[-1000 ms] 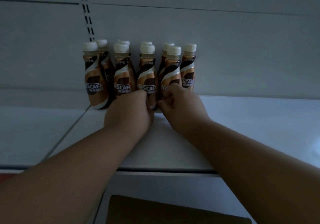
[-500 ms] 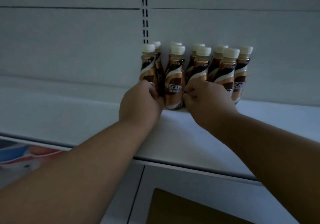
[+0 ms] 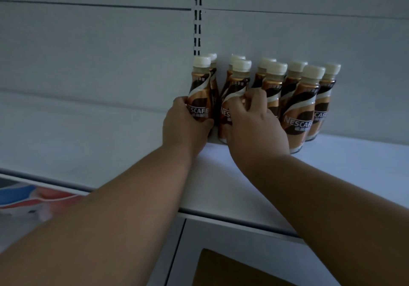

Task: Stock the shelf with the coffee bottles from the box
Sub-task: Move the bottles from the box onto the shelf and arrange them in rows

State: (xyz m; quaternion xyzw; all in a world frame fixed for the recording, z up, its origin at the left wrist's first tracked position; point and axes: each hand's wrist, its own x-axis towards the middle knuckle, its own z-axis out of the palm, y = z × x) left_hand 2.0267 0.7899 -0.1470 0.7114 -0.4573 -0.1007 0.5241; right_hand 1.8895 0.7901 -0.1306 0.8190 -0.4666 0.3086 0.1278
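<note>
Left hand [image 3: 186, 124] wrapped round leftmost front brown-and-gold coffee bottle [image 3: 200, 95] at white shelf's [image 3: 221, 175] back edge, right hand [image 3: 254, 126] clasping the neighbouring white-capped bottle [image 3: 234, 95], bases hidden, brown cardboard box [image 3: 232, 270] cut off below.

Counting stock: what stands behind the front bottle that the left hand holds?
Another coffee bottle stands behind the front bottle in the left hand; only its cap and shoulder show, the rest is covered.

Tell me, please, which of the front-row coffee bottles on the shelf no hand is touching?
The rightmost front-row bottle, with its full NESCAFE label showing. The left hand wraps the leftmost front bottle, and the right hand covers the next two.
</note>
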